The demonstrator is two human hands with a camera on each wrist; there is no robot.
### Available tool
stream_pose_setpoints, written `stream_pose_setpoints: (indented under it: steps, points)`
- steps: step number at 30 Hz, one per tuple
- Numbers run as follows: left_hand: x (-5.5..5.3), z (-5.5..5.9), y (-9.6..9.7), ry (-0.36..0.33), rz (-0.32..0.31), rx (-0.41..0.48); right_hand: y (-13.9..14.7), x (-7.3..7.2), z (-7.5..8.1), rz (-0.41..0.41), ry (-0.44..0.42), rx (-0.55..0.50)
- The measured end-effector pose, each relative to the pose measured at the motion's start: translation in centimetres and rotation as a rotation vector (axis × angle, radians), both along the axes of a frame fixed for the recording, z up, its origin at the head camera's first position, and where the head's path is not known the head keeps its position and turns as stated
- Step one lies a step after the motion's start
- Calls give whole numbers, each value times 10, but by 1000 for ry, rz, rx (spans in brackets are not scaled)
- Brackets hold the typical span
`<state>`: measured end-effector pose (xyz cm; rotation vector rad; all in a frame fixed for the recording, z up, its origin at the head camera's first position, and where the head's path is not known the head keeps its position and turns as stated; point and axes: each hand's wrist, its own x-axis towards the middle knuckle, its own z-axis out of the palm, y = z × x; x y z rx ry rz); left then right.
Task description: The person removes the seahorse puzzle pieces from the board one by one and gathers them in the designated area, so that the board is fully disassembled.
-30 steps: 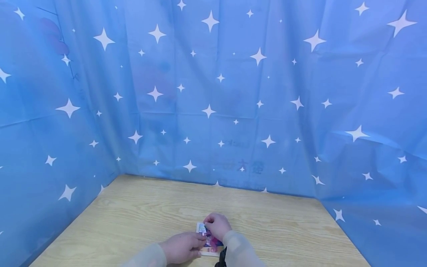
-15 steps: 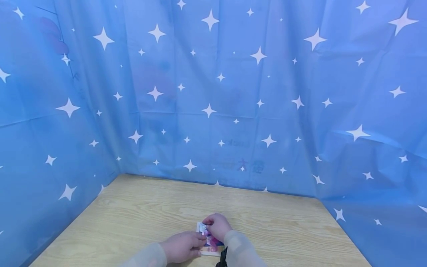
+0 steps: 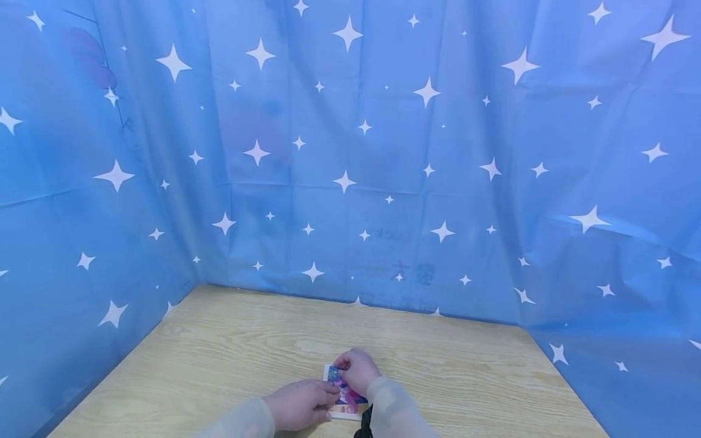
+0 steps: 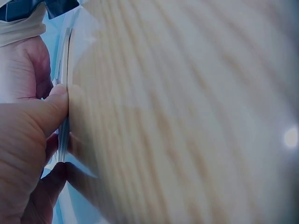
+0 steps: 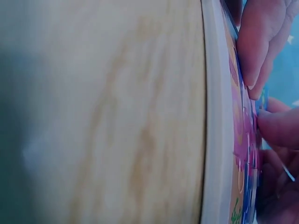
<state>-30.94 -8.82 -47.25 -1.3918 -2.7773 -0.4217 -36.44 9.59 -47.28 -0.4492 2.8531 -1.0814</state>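
Observation:
A small jigsaw puzzle (image 3: pixel 350 409) in a white frame lies flat near the front of the table, its picture showing a pink figure on dark blue. My left hand (image 3: pixel 300 404) holds the puzzle's left side, thumb along the edge in the left wrist view and fingertips over the picture. At the far left corner a blue-and-green jigsaw piece (image 3: pixel 333 373) shows beside the curled thumb and forefinger of my right hand (image 3: pixel 360 372), which pinch at it. Seen from the right wrist, the white frame (image 5: pixel 218 121) stands out and fingers of both hands meet over the picture.
The wood-grain table (image 3: pixel 263 334) extends behind and to both sides of the puzzle. A blue curtain with white stars (image 3: pixel 350 152) hangs along the back and both sides. A black strap (image 3: pixel 364 424) sits at the right wrist.
The piece at the puzzle's far left corner looked pale and whitish before; now its blue and green print shows. Both hands have stayed nearly in place, the right fingers shifting slightly.

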Motion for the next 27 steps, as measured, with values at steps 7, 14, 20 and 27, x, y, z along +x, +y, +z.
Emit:
stream_pose_setpoints:
  steps: [7,14,20,27]
  points:
    - [1,2,0,-6,-1,-6,-2,1,2,-4,-36,-28]
    - [0,2,-1,-27,11,-1,-4,1,0,1,-49,-51]
    - [0,1,-1,-26,9,2,-3,2,0,-20,-70,-92]
    - [2,6,0,-28,6,-10,0,2,-1,-5,-121,-240]
